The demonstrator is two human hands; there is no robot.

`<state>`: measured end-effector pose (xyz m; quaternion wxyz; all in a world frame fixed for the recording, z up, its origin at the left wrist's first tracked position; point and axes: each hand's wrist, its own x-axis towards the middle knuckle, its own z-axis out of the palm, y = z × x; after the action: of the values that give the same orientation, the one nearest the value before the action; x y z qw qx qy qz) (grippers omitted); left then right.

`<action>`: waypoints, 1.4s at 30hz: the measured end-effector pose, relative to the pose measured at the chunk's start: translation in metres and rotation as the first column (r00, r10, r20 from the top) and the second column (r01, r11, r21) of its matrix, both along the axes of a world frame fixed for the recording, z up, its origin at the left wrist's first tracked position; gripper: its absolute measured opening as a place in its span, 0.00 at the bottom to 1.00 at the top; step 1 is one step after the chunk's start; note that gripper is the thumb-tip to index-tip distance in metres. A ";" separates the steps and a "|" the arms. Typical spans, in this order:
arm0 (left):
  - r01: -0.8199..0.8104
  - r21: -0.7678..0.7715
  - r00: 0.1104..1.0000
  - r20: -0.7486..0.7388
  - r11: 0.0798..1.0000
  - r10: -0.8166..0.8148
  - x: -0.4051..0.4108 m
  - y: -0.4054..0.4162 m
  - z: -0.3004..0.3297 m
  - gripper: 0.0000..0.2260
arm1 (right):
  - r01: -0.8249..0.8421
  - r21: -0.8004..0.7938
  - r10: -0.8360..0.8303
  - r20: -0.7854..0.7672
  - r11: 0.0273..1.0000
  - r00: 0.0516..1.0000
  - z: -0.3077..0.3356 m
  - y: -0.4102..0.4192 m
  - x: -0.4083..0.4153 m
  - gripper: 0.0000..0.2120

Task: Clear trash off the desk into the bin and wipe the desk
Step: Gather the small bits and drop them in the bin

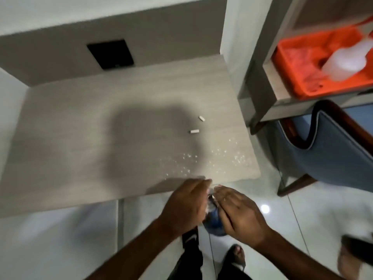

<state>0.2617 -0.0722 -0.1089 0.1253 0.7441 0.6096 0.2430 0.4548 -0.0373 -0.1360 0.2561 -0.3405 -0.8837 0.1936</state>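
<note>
Both forearms bare, reaching forward and up from bottom of view, converging near centre. Left hand (184, 207) back-up, fingers curled downward, fingertips at near edge of worktop (80, 126). Right hand (240, 211) just beside it, fingers extended and angled toward the left hand, palm turned inward. Hands nearly touching at fingertips; grip hidden, motion-blurred.

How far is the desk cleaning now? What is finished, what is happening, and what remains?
Most of the desk is bare already. In hand: the left hand and right hand meet just past its front edge, over a blue object, possibly the bin. Left: two small white pieces and scattered white crumbs on the right side, then wiping; no cloth shows.
</note>
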 end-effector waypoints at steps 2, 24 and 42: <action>-0.129 0.124 0.991 -0.020 0.984 0.132 -0.022 0.032 0.012 0.14 | -0.007 0.091 0.012 -0.053 0.996 0.999 0.031 0.032 -0.015 0.12; -0.362 0.113 0.928 -0.048 0.925 0.369 -0.031 0.090 0.016 0.07 | 0.484 -0.335 -0.493 0.062 0.809 0.868 0.053 0.148 -0.107 0.06; -0.437 -0.623 0.886 -0.175 0.648 0.429 0.118 -0.054 -0.314 0.08 | 0.614 -0.496 -0.368 0.508 0.614 0.778 -0.280 -0.053 0.043 0.07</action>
<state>0.3795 -0.1266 -0.4227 0.3088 0.4882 0.8155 0.0359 0.4983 -0.0899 -0.4155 0.0037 -0.6684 -0.6631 0.3368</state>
